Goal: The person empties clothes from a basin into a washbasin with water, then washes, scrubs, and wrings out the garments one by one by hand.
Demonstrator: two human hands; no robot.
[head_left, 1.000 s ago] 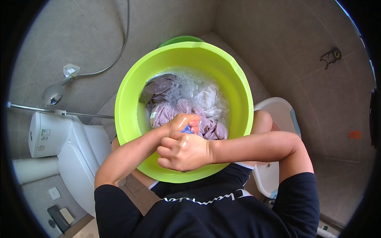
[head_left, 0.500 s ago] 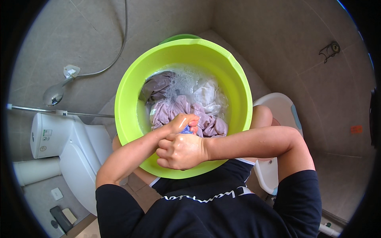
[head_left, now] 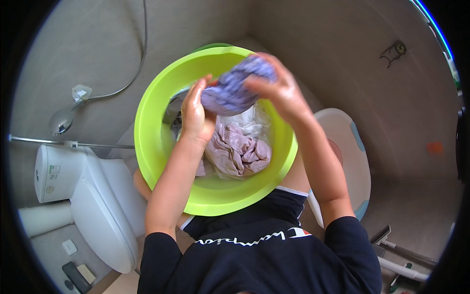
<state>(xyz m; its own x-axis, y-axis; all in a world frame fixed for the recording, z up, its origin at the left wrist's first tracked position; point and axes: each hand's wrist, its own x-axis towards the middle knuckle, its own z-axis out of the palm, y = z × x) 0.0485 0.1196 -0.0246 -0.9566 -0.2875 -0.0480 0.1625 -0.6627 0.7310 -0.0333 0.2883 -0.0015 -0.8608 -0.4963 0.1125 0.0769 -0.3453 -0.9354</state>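
Left hand (head_left: 197,115) clamped on left end of blue cloth (head_left: 230,93), over green tub (head_left: 210,208) | right hand (head_left: 284,90) clamped on its right end, blurred | cloth's pattern smeared | grey garment (head_left: 172,111) inside tub, partly behind left hand | white basin (head_left: 357,144) right of tub, partly behind right arm

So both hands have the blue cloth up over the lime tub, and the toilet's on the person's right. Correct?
Not quite: the toilet is on the person's left, as the head view shows. The rest holds: left hand and right hand have the blue cloth up over the lime tub.
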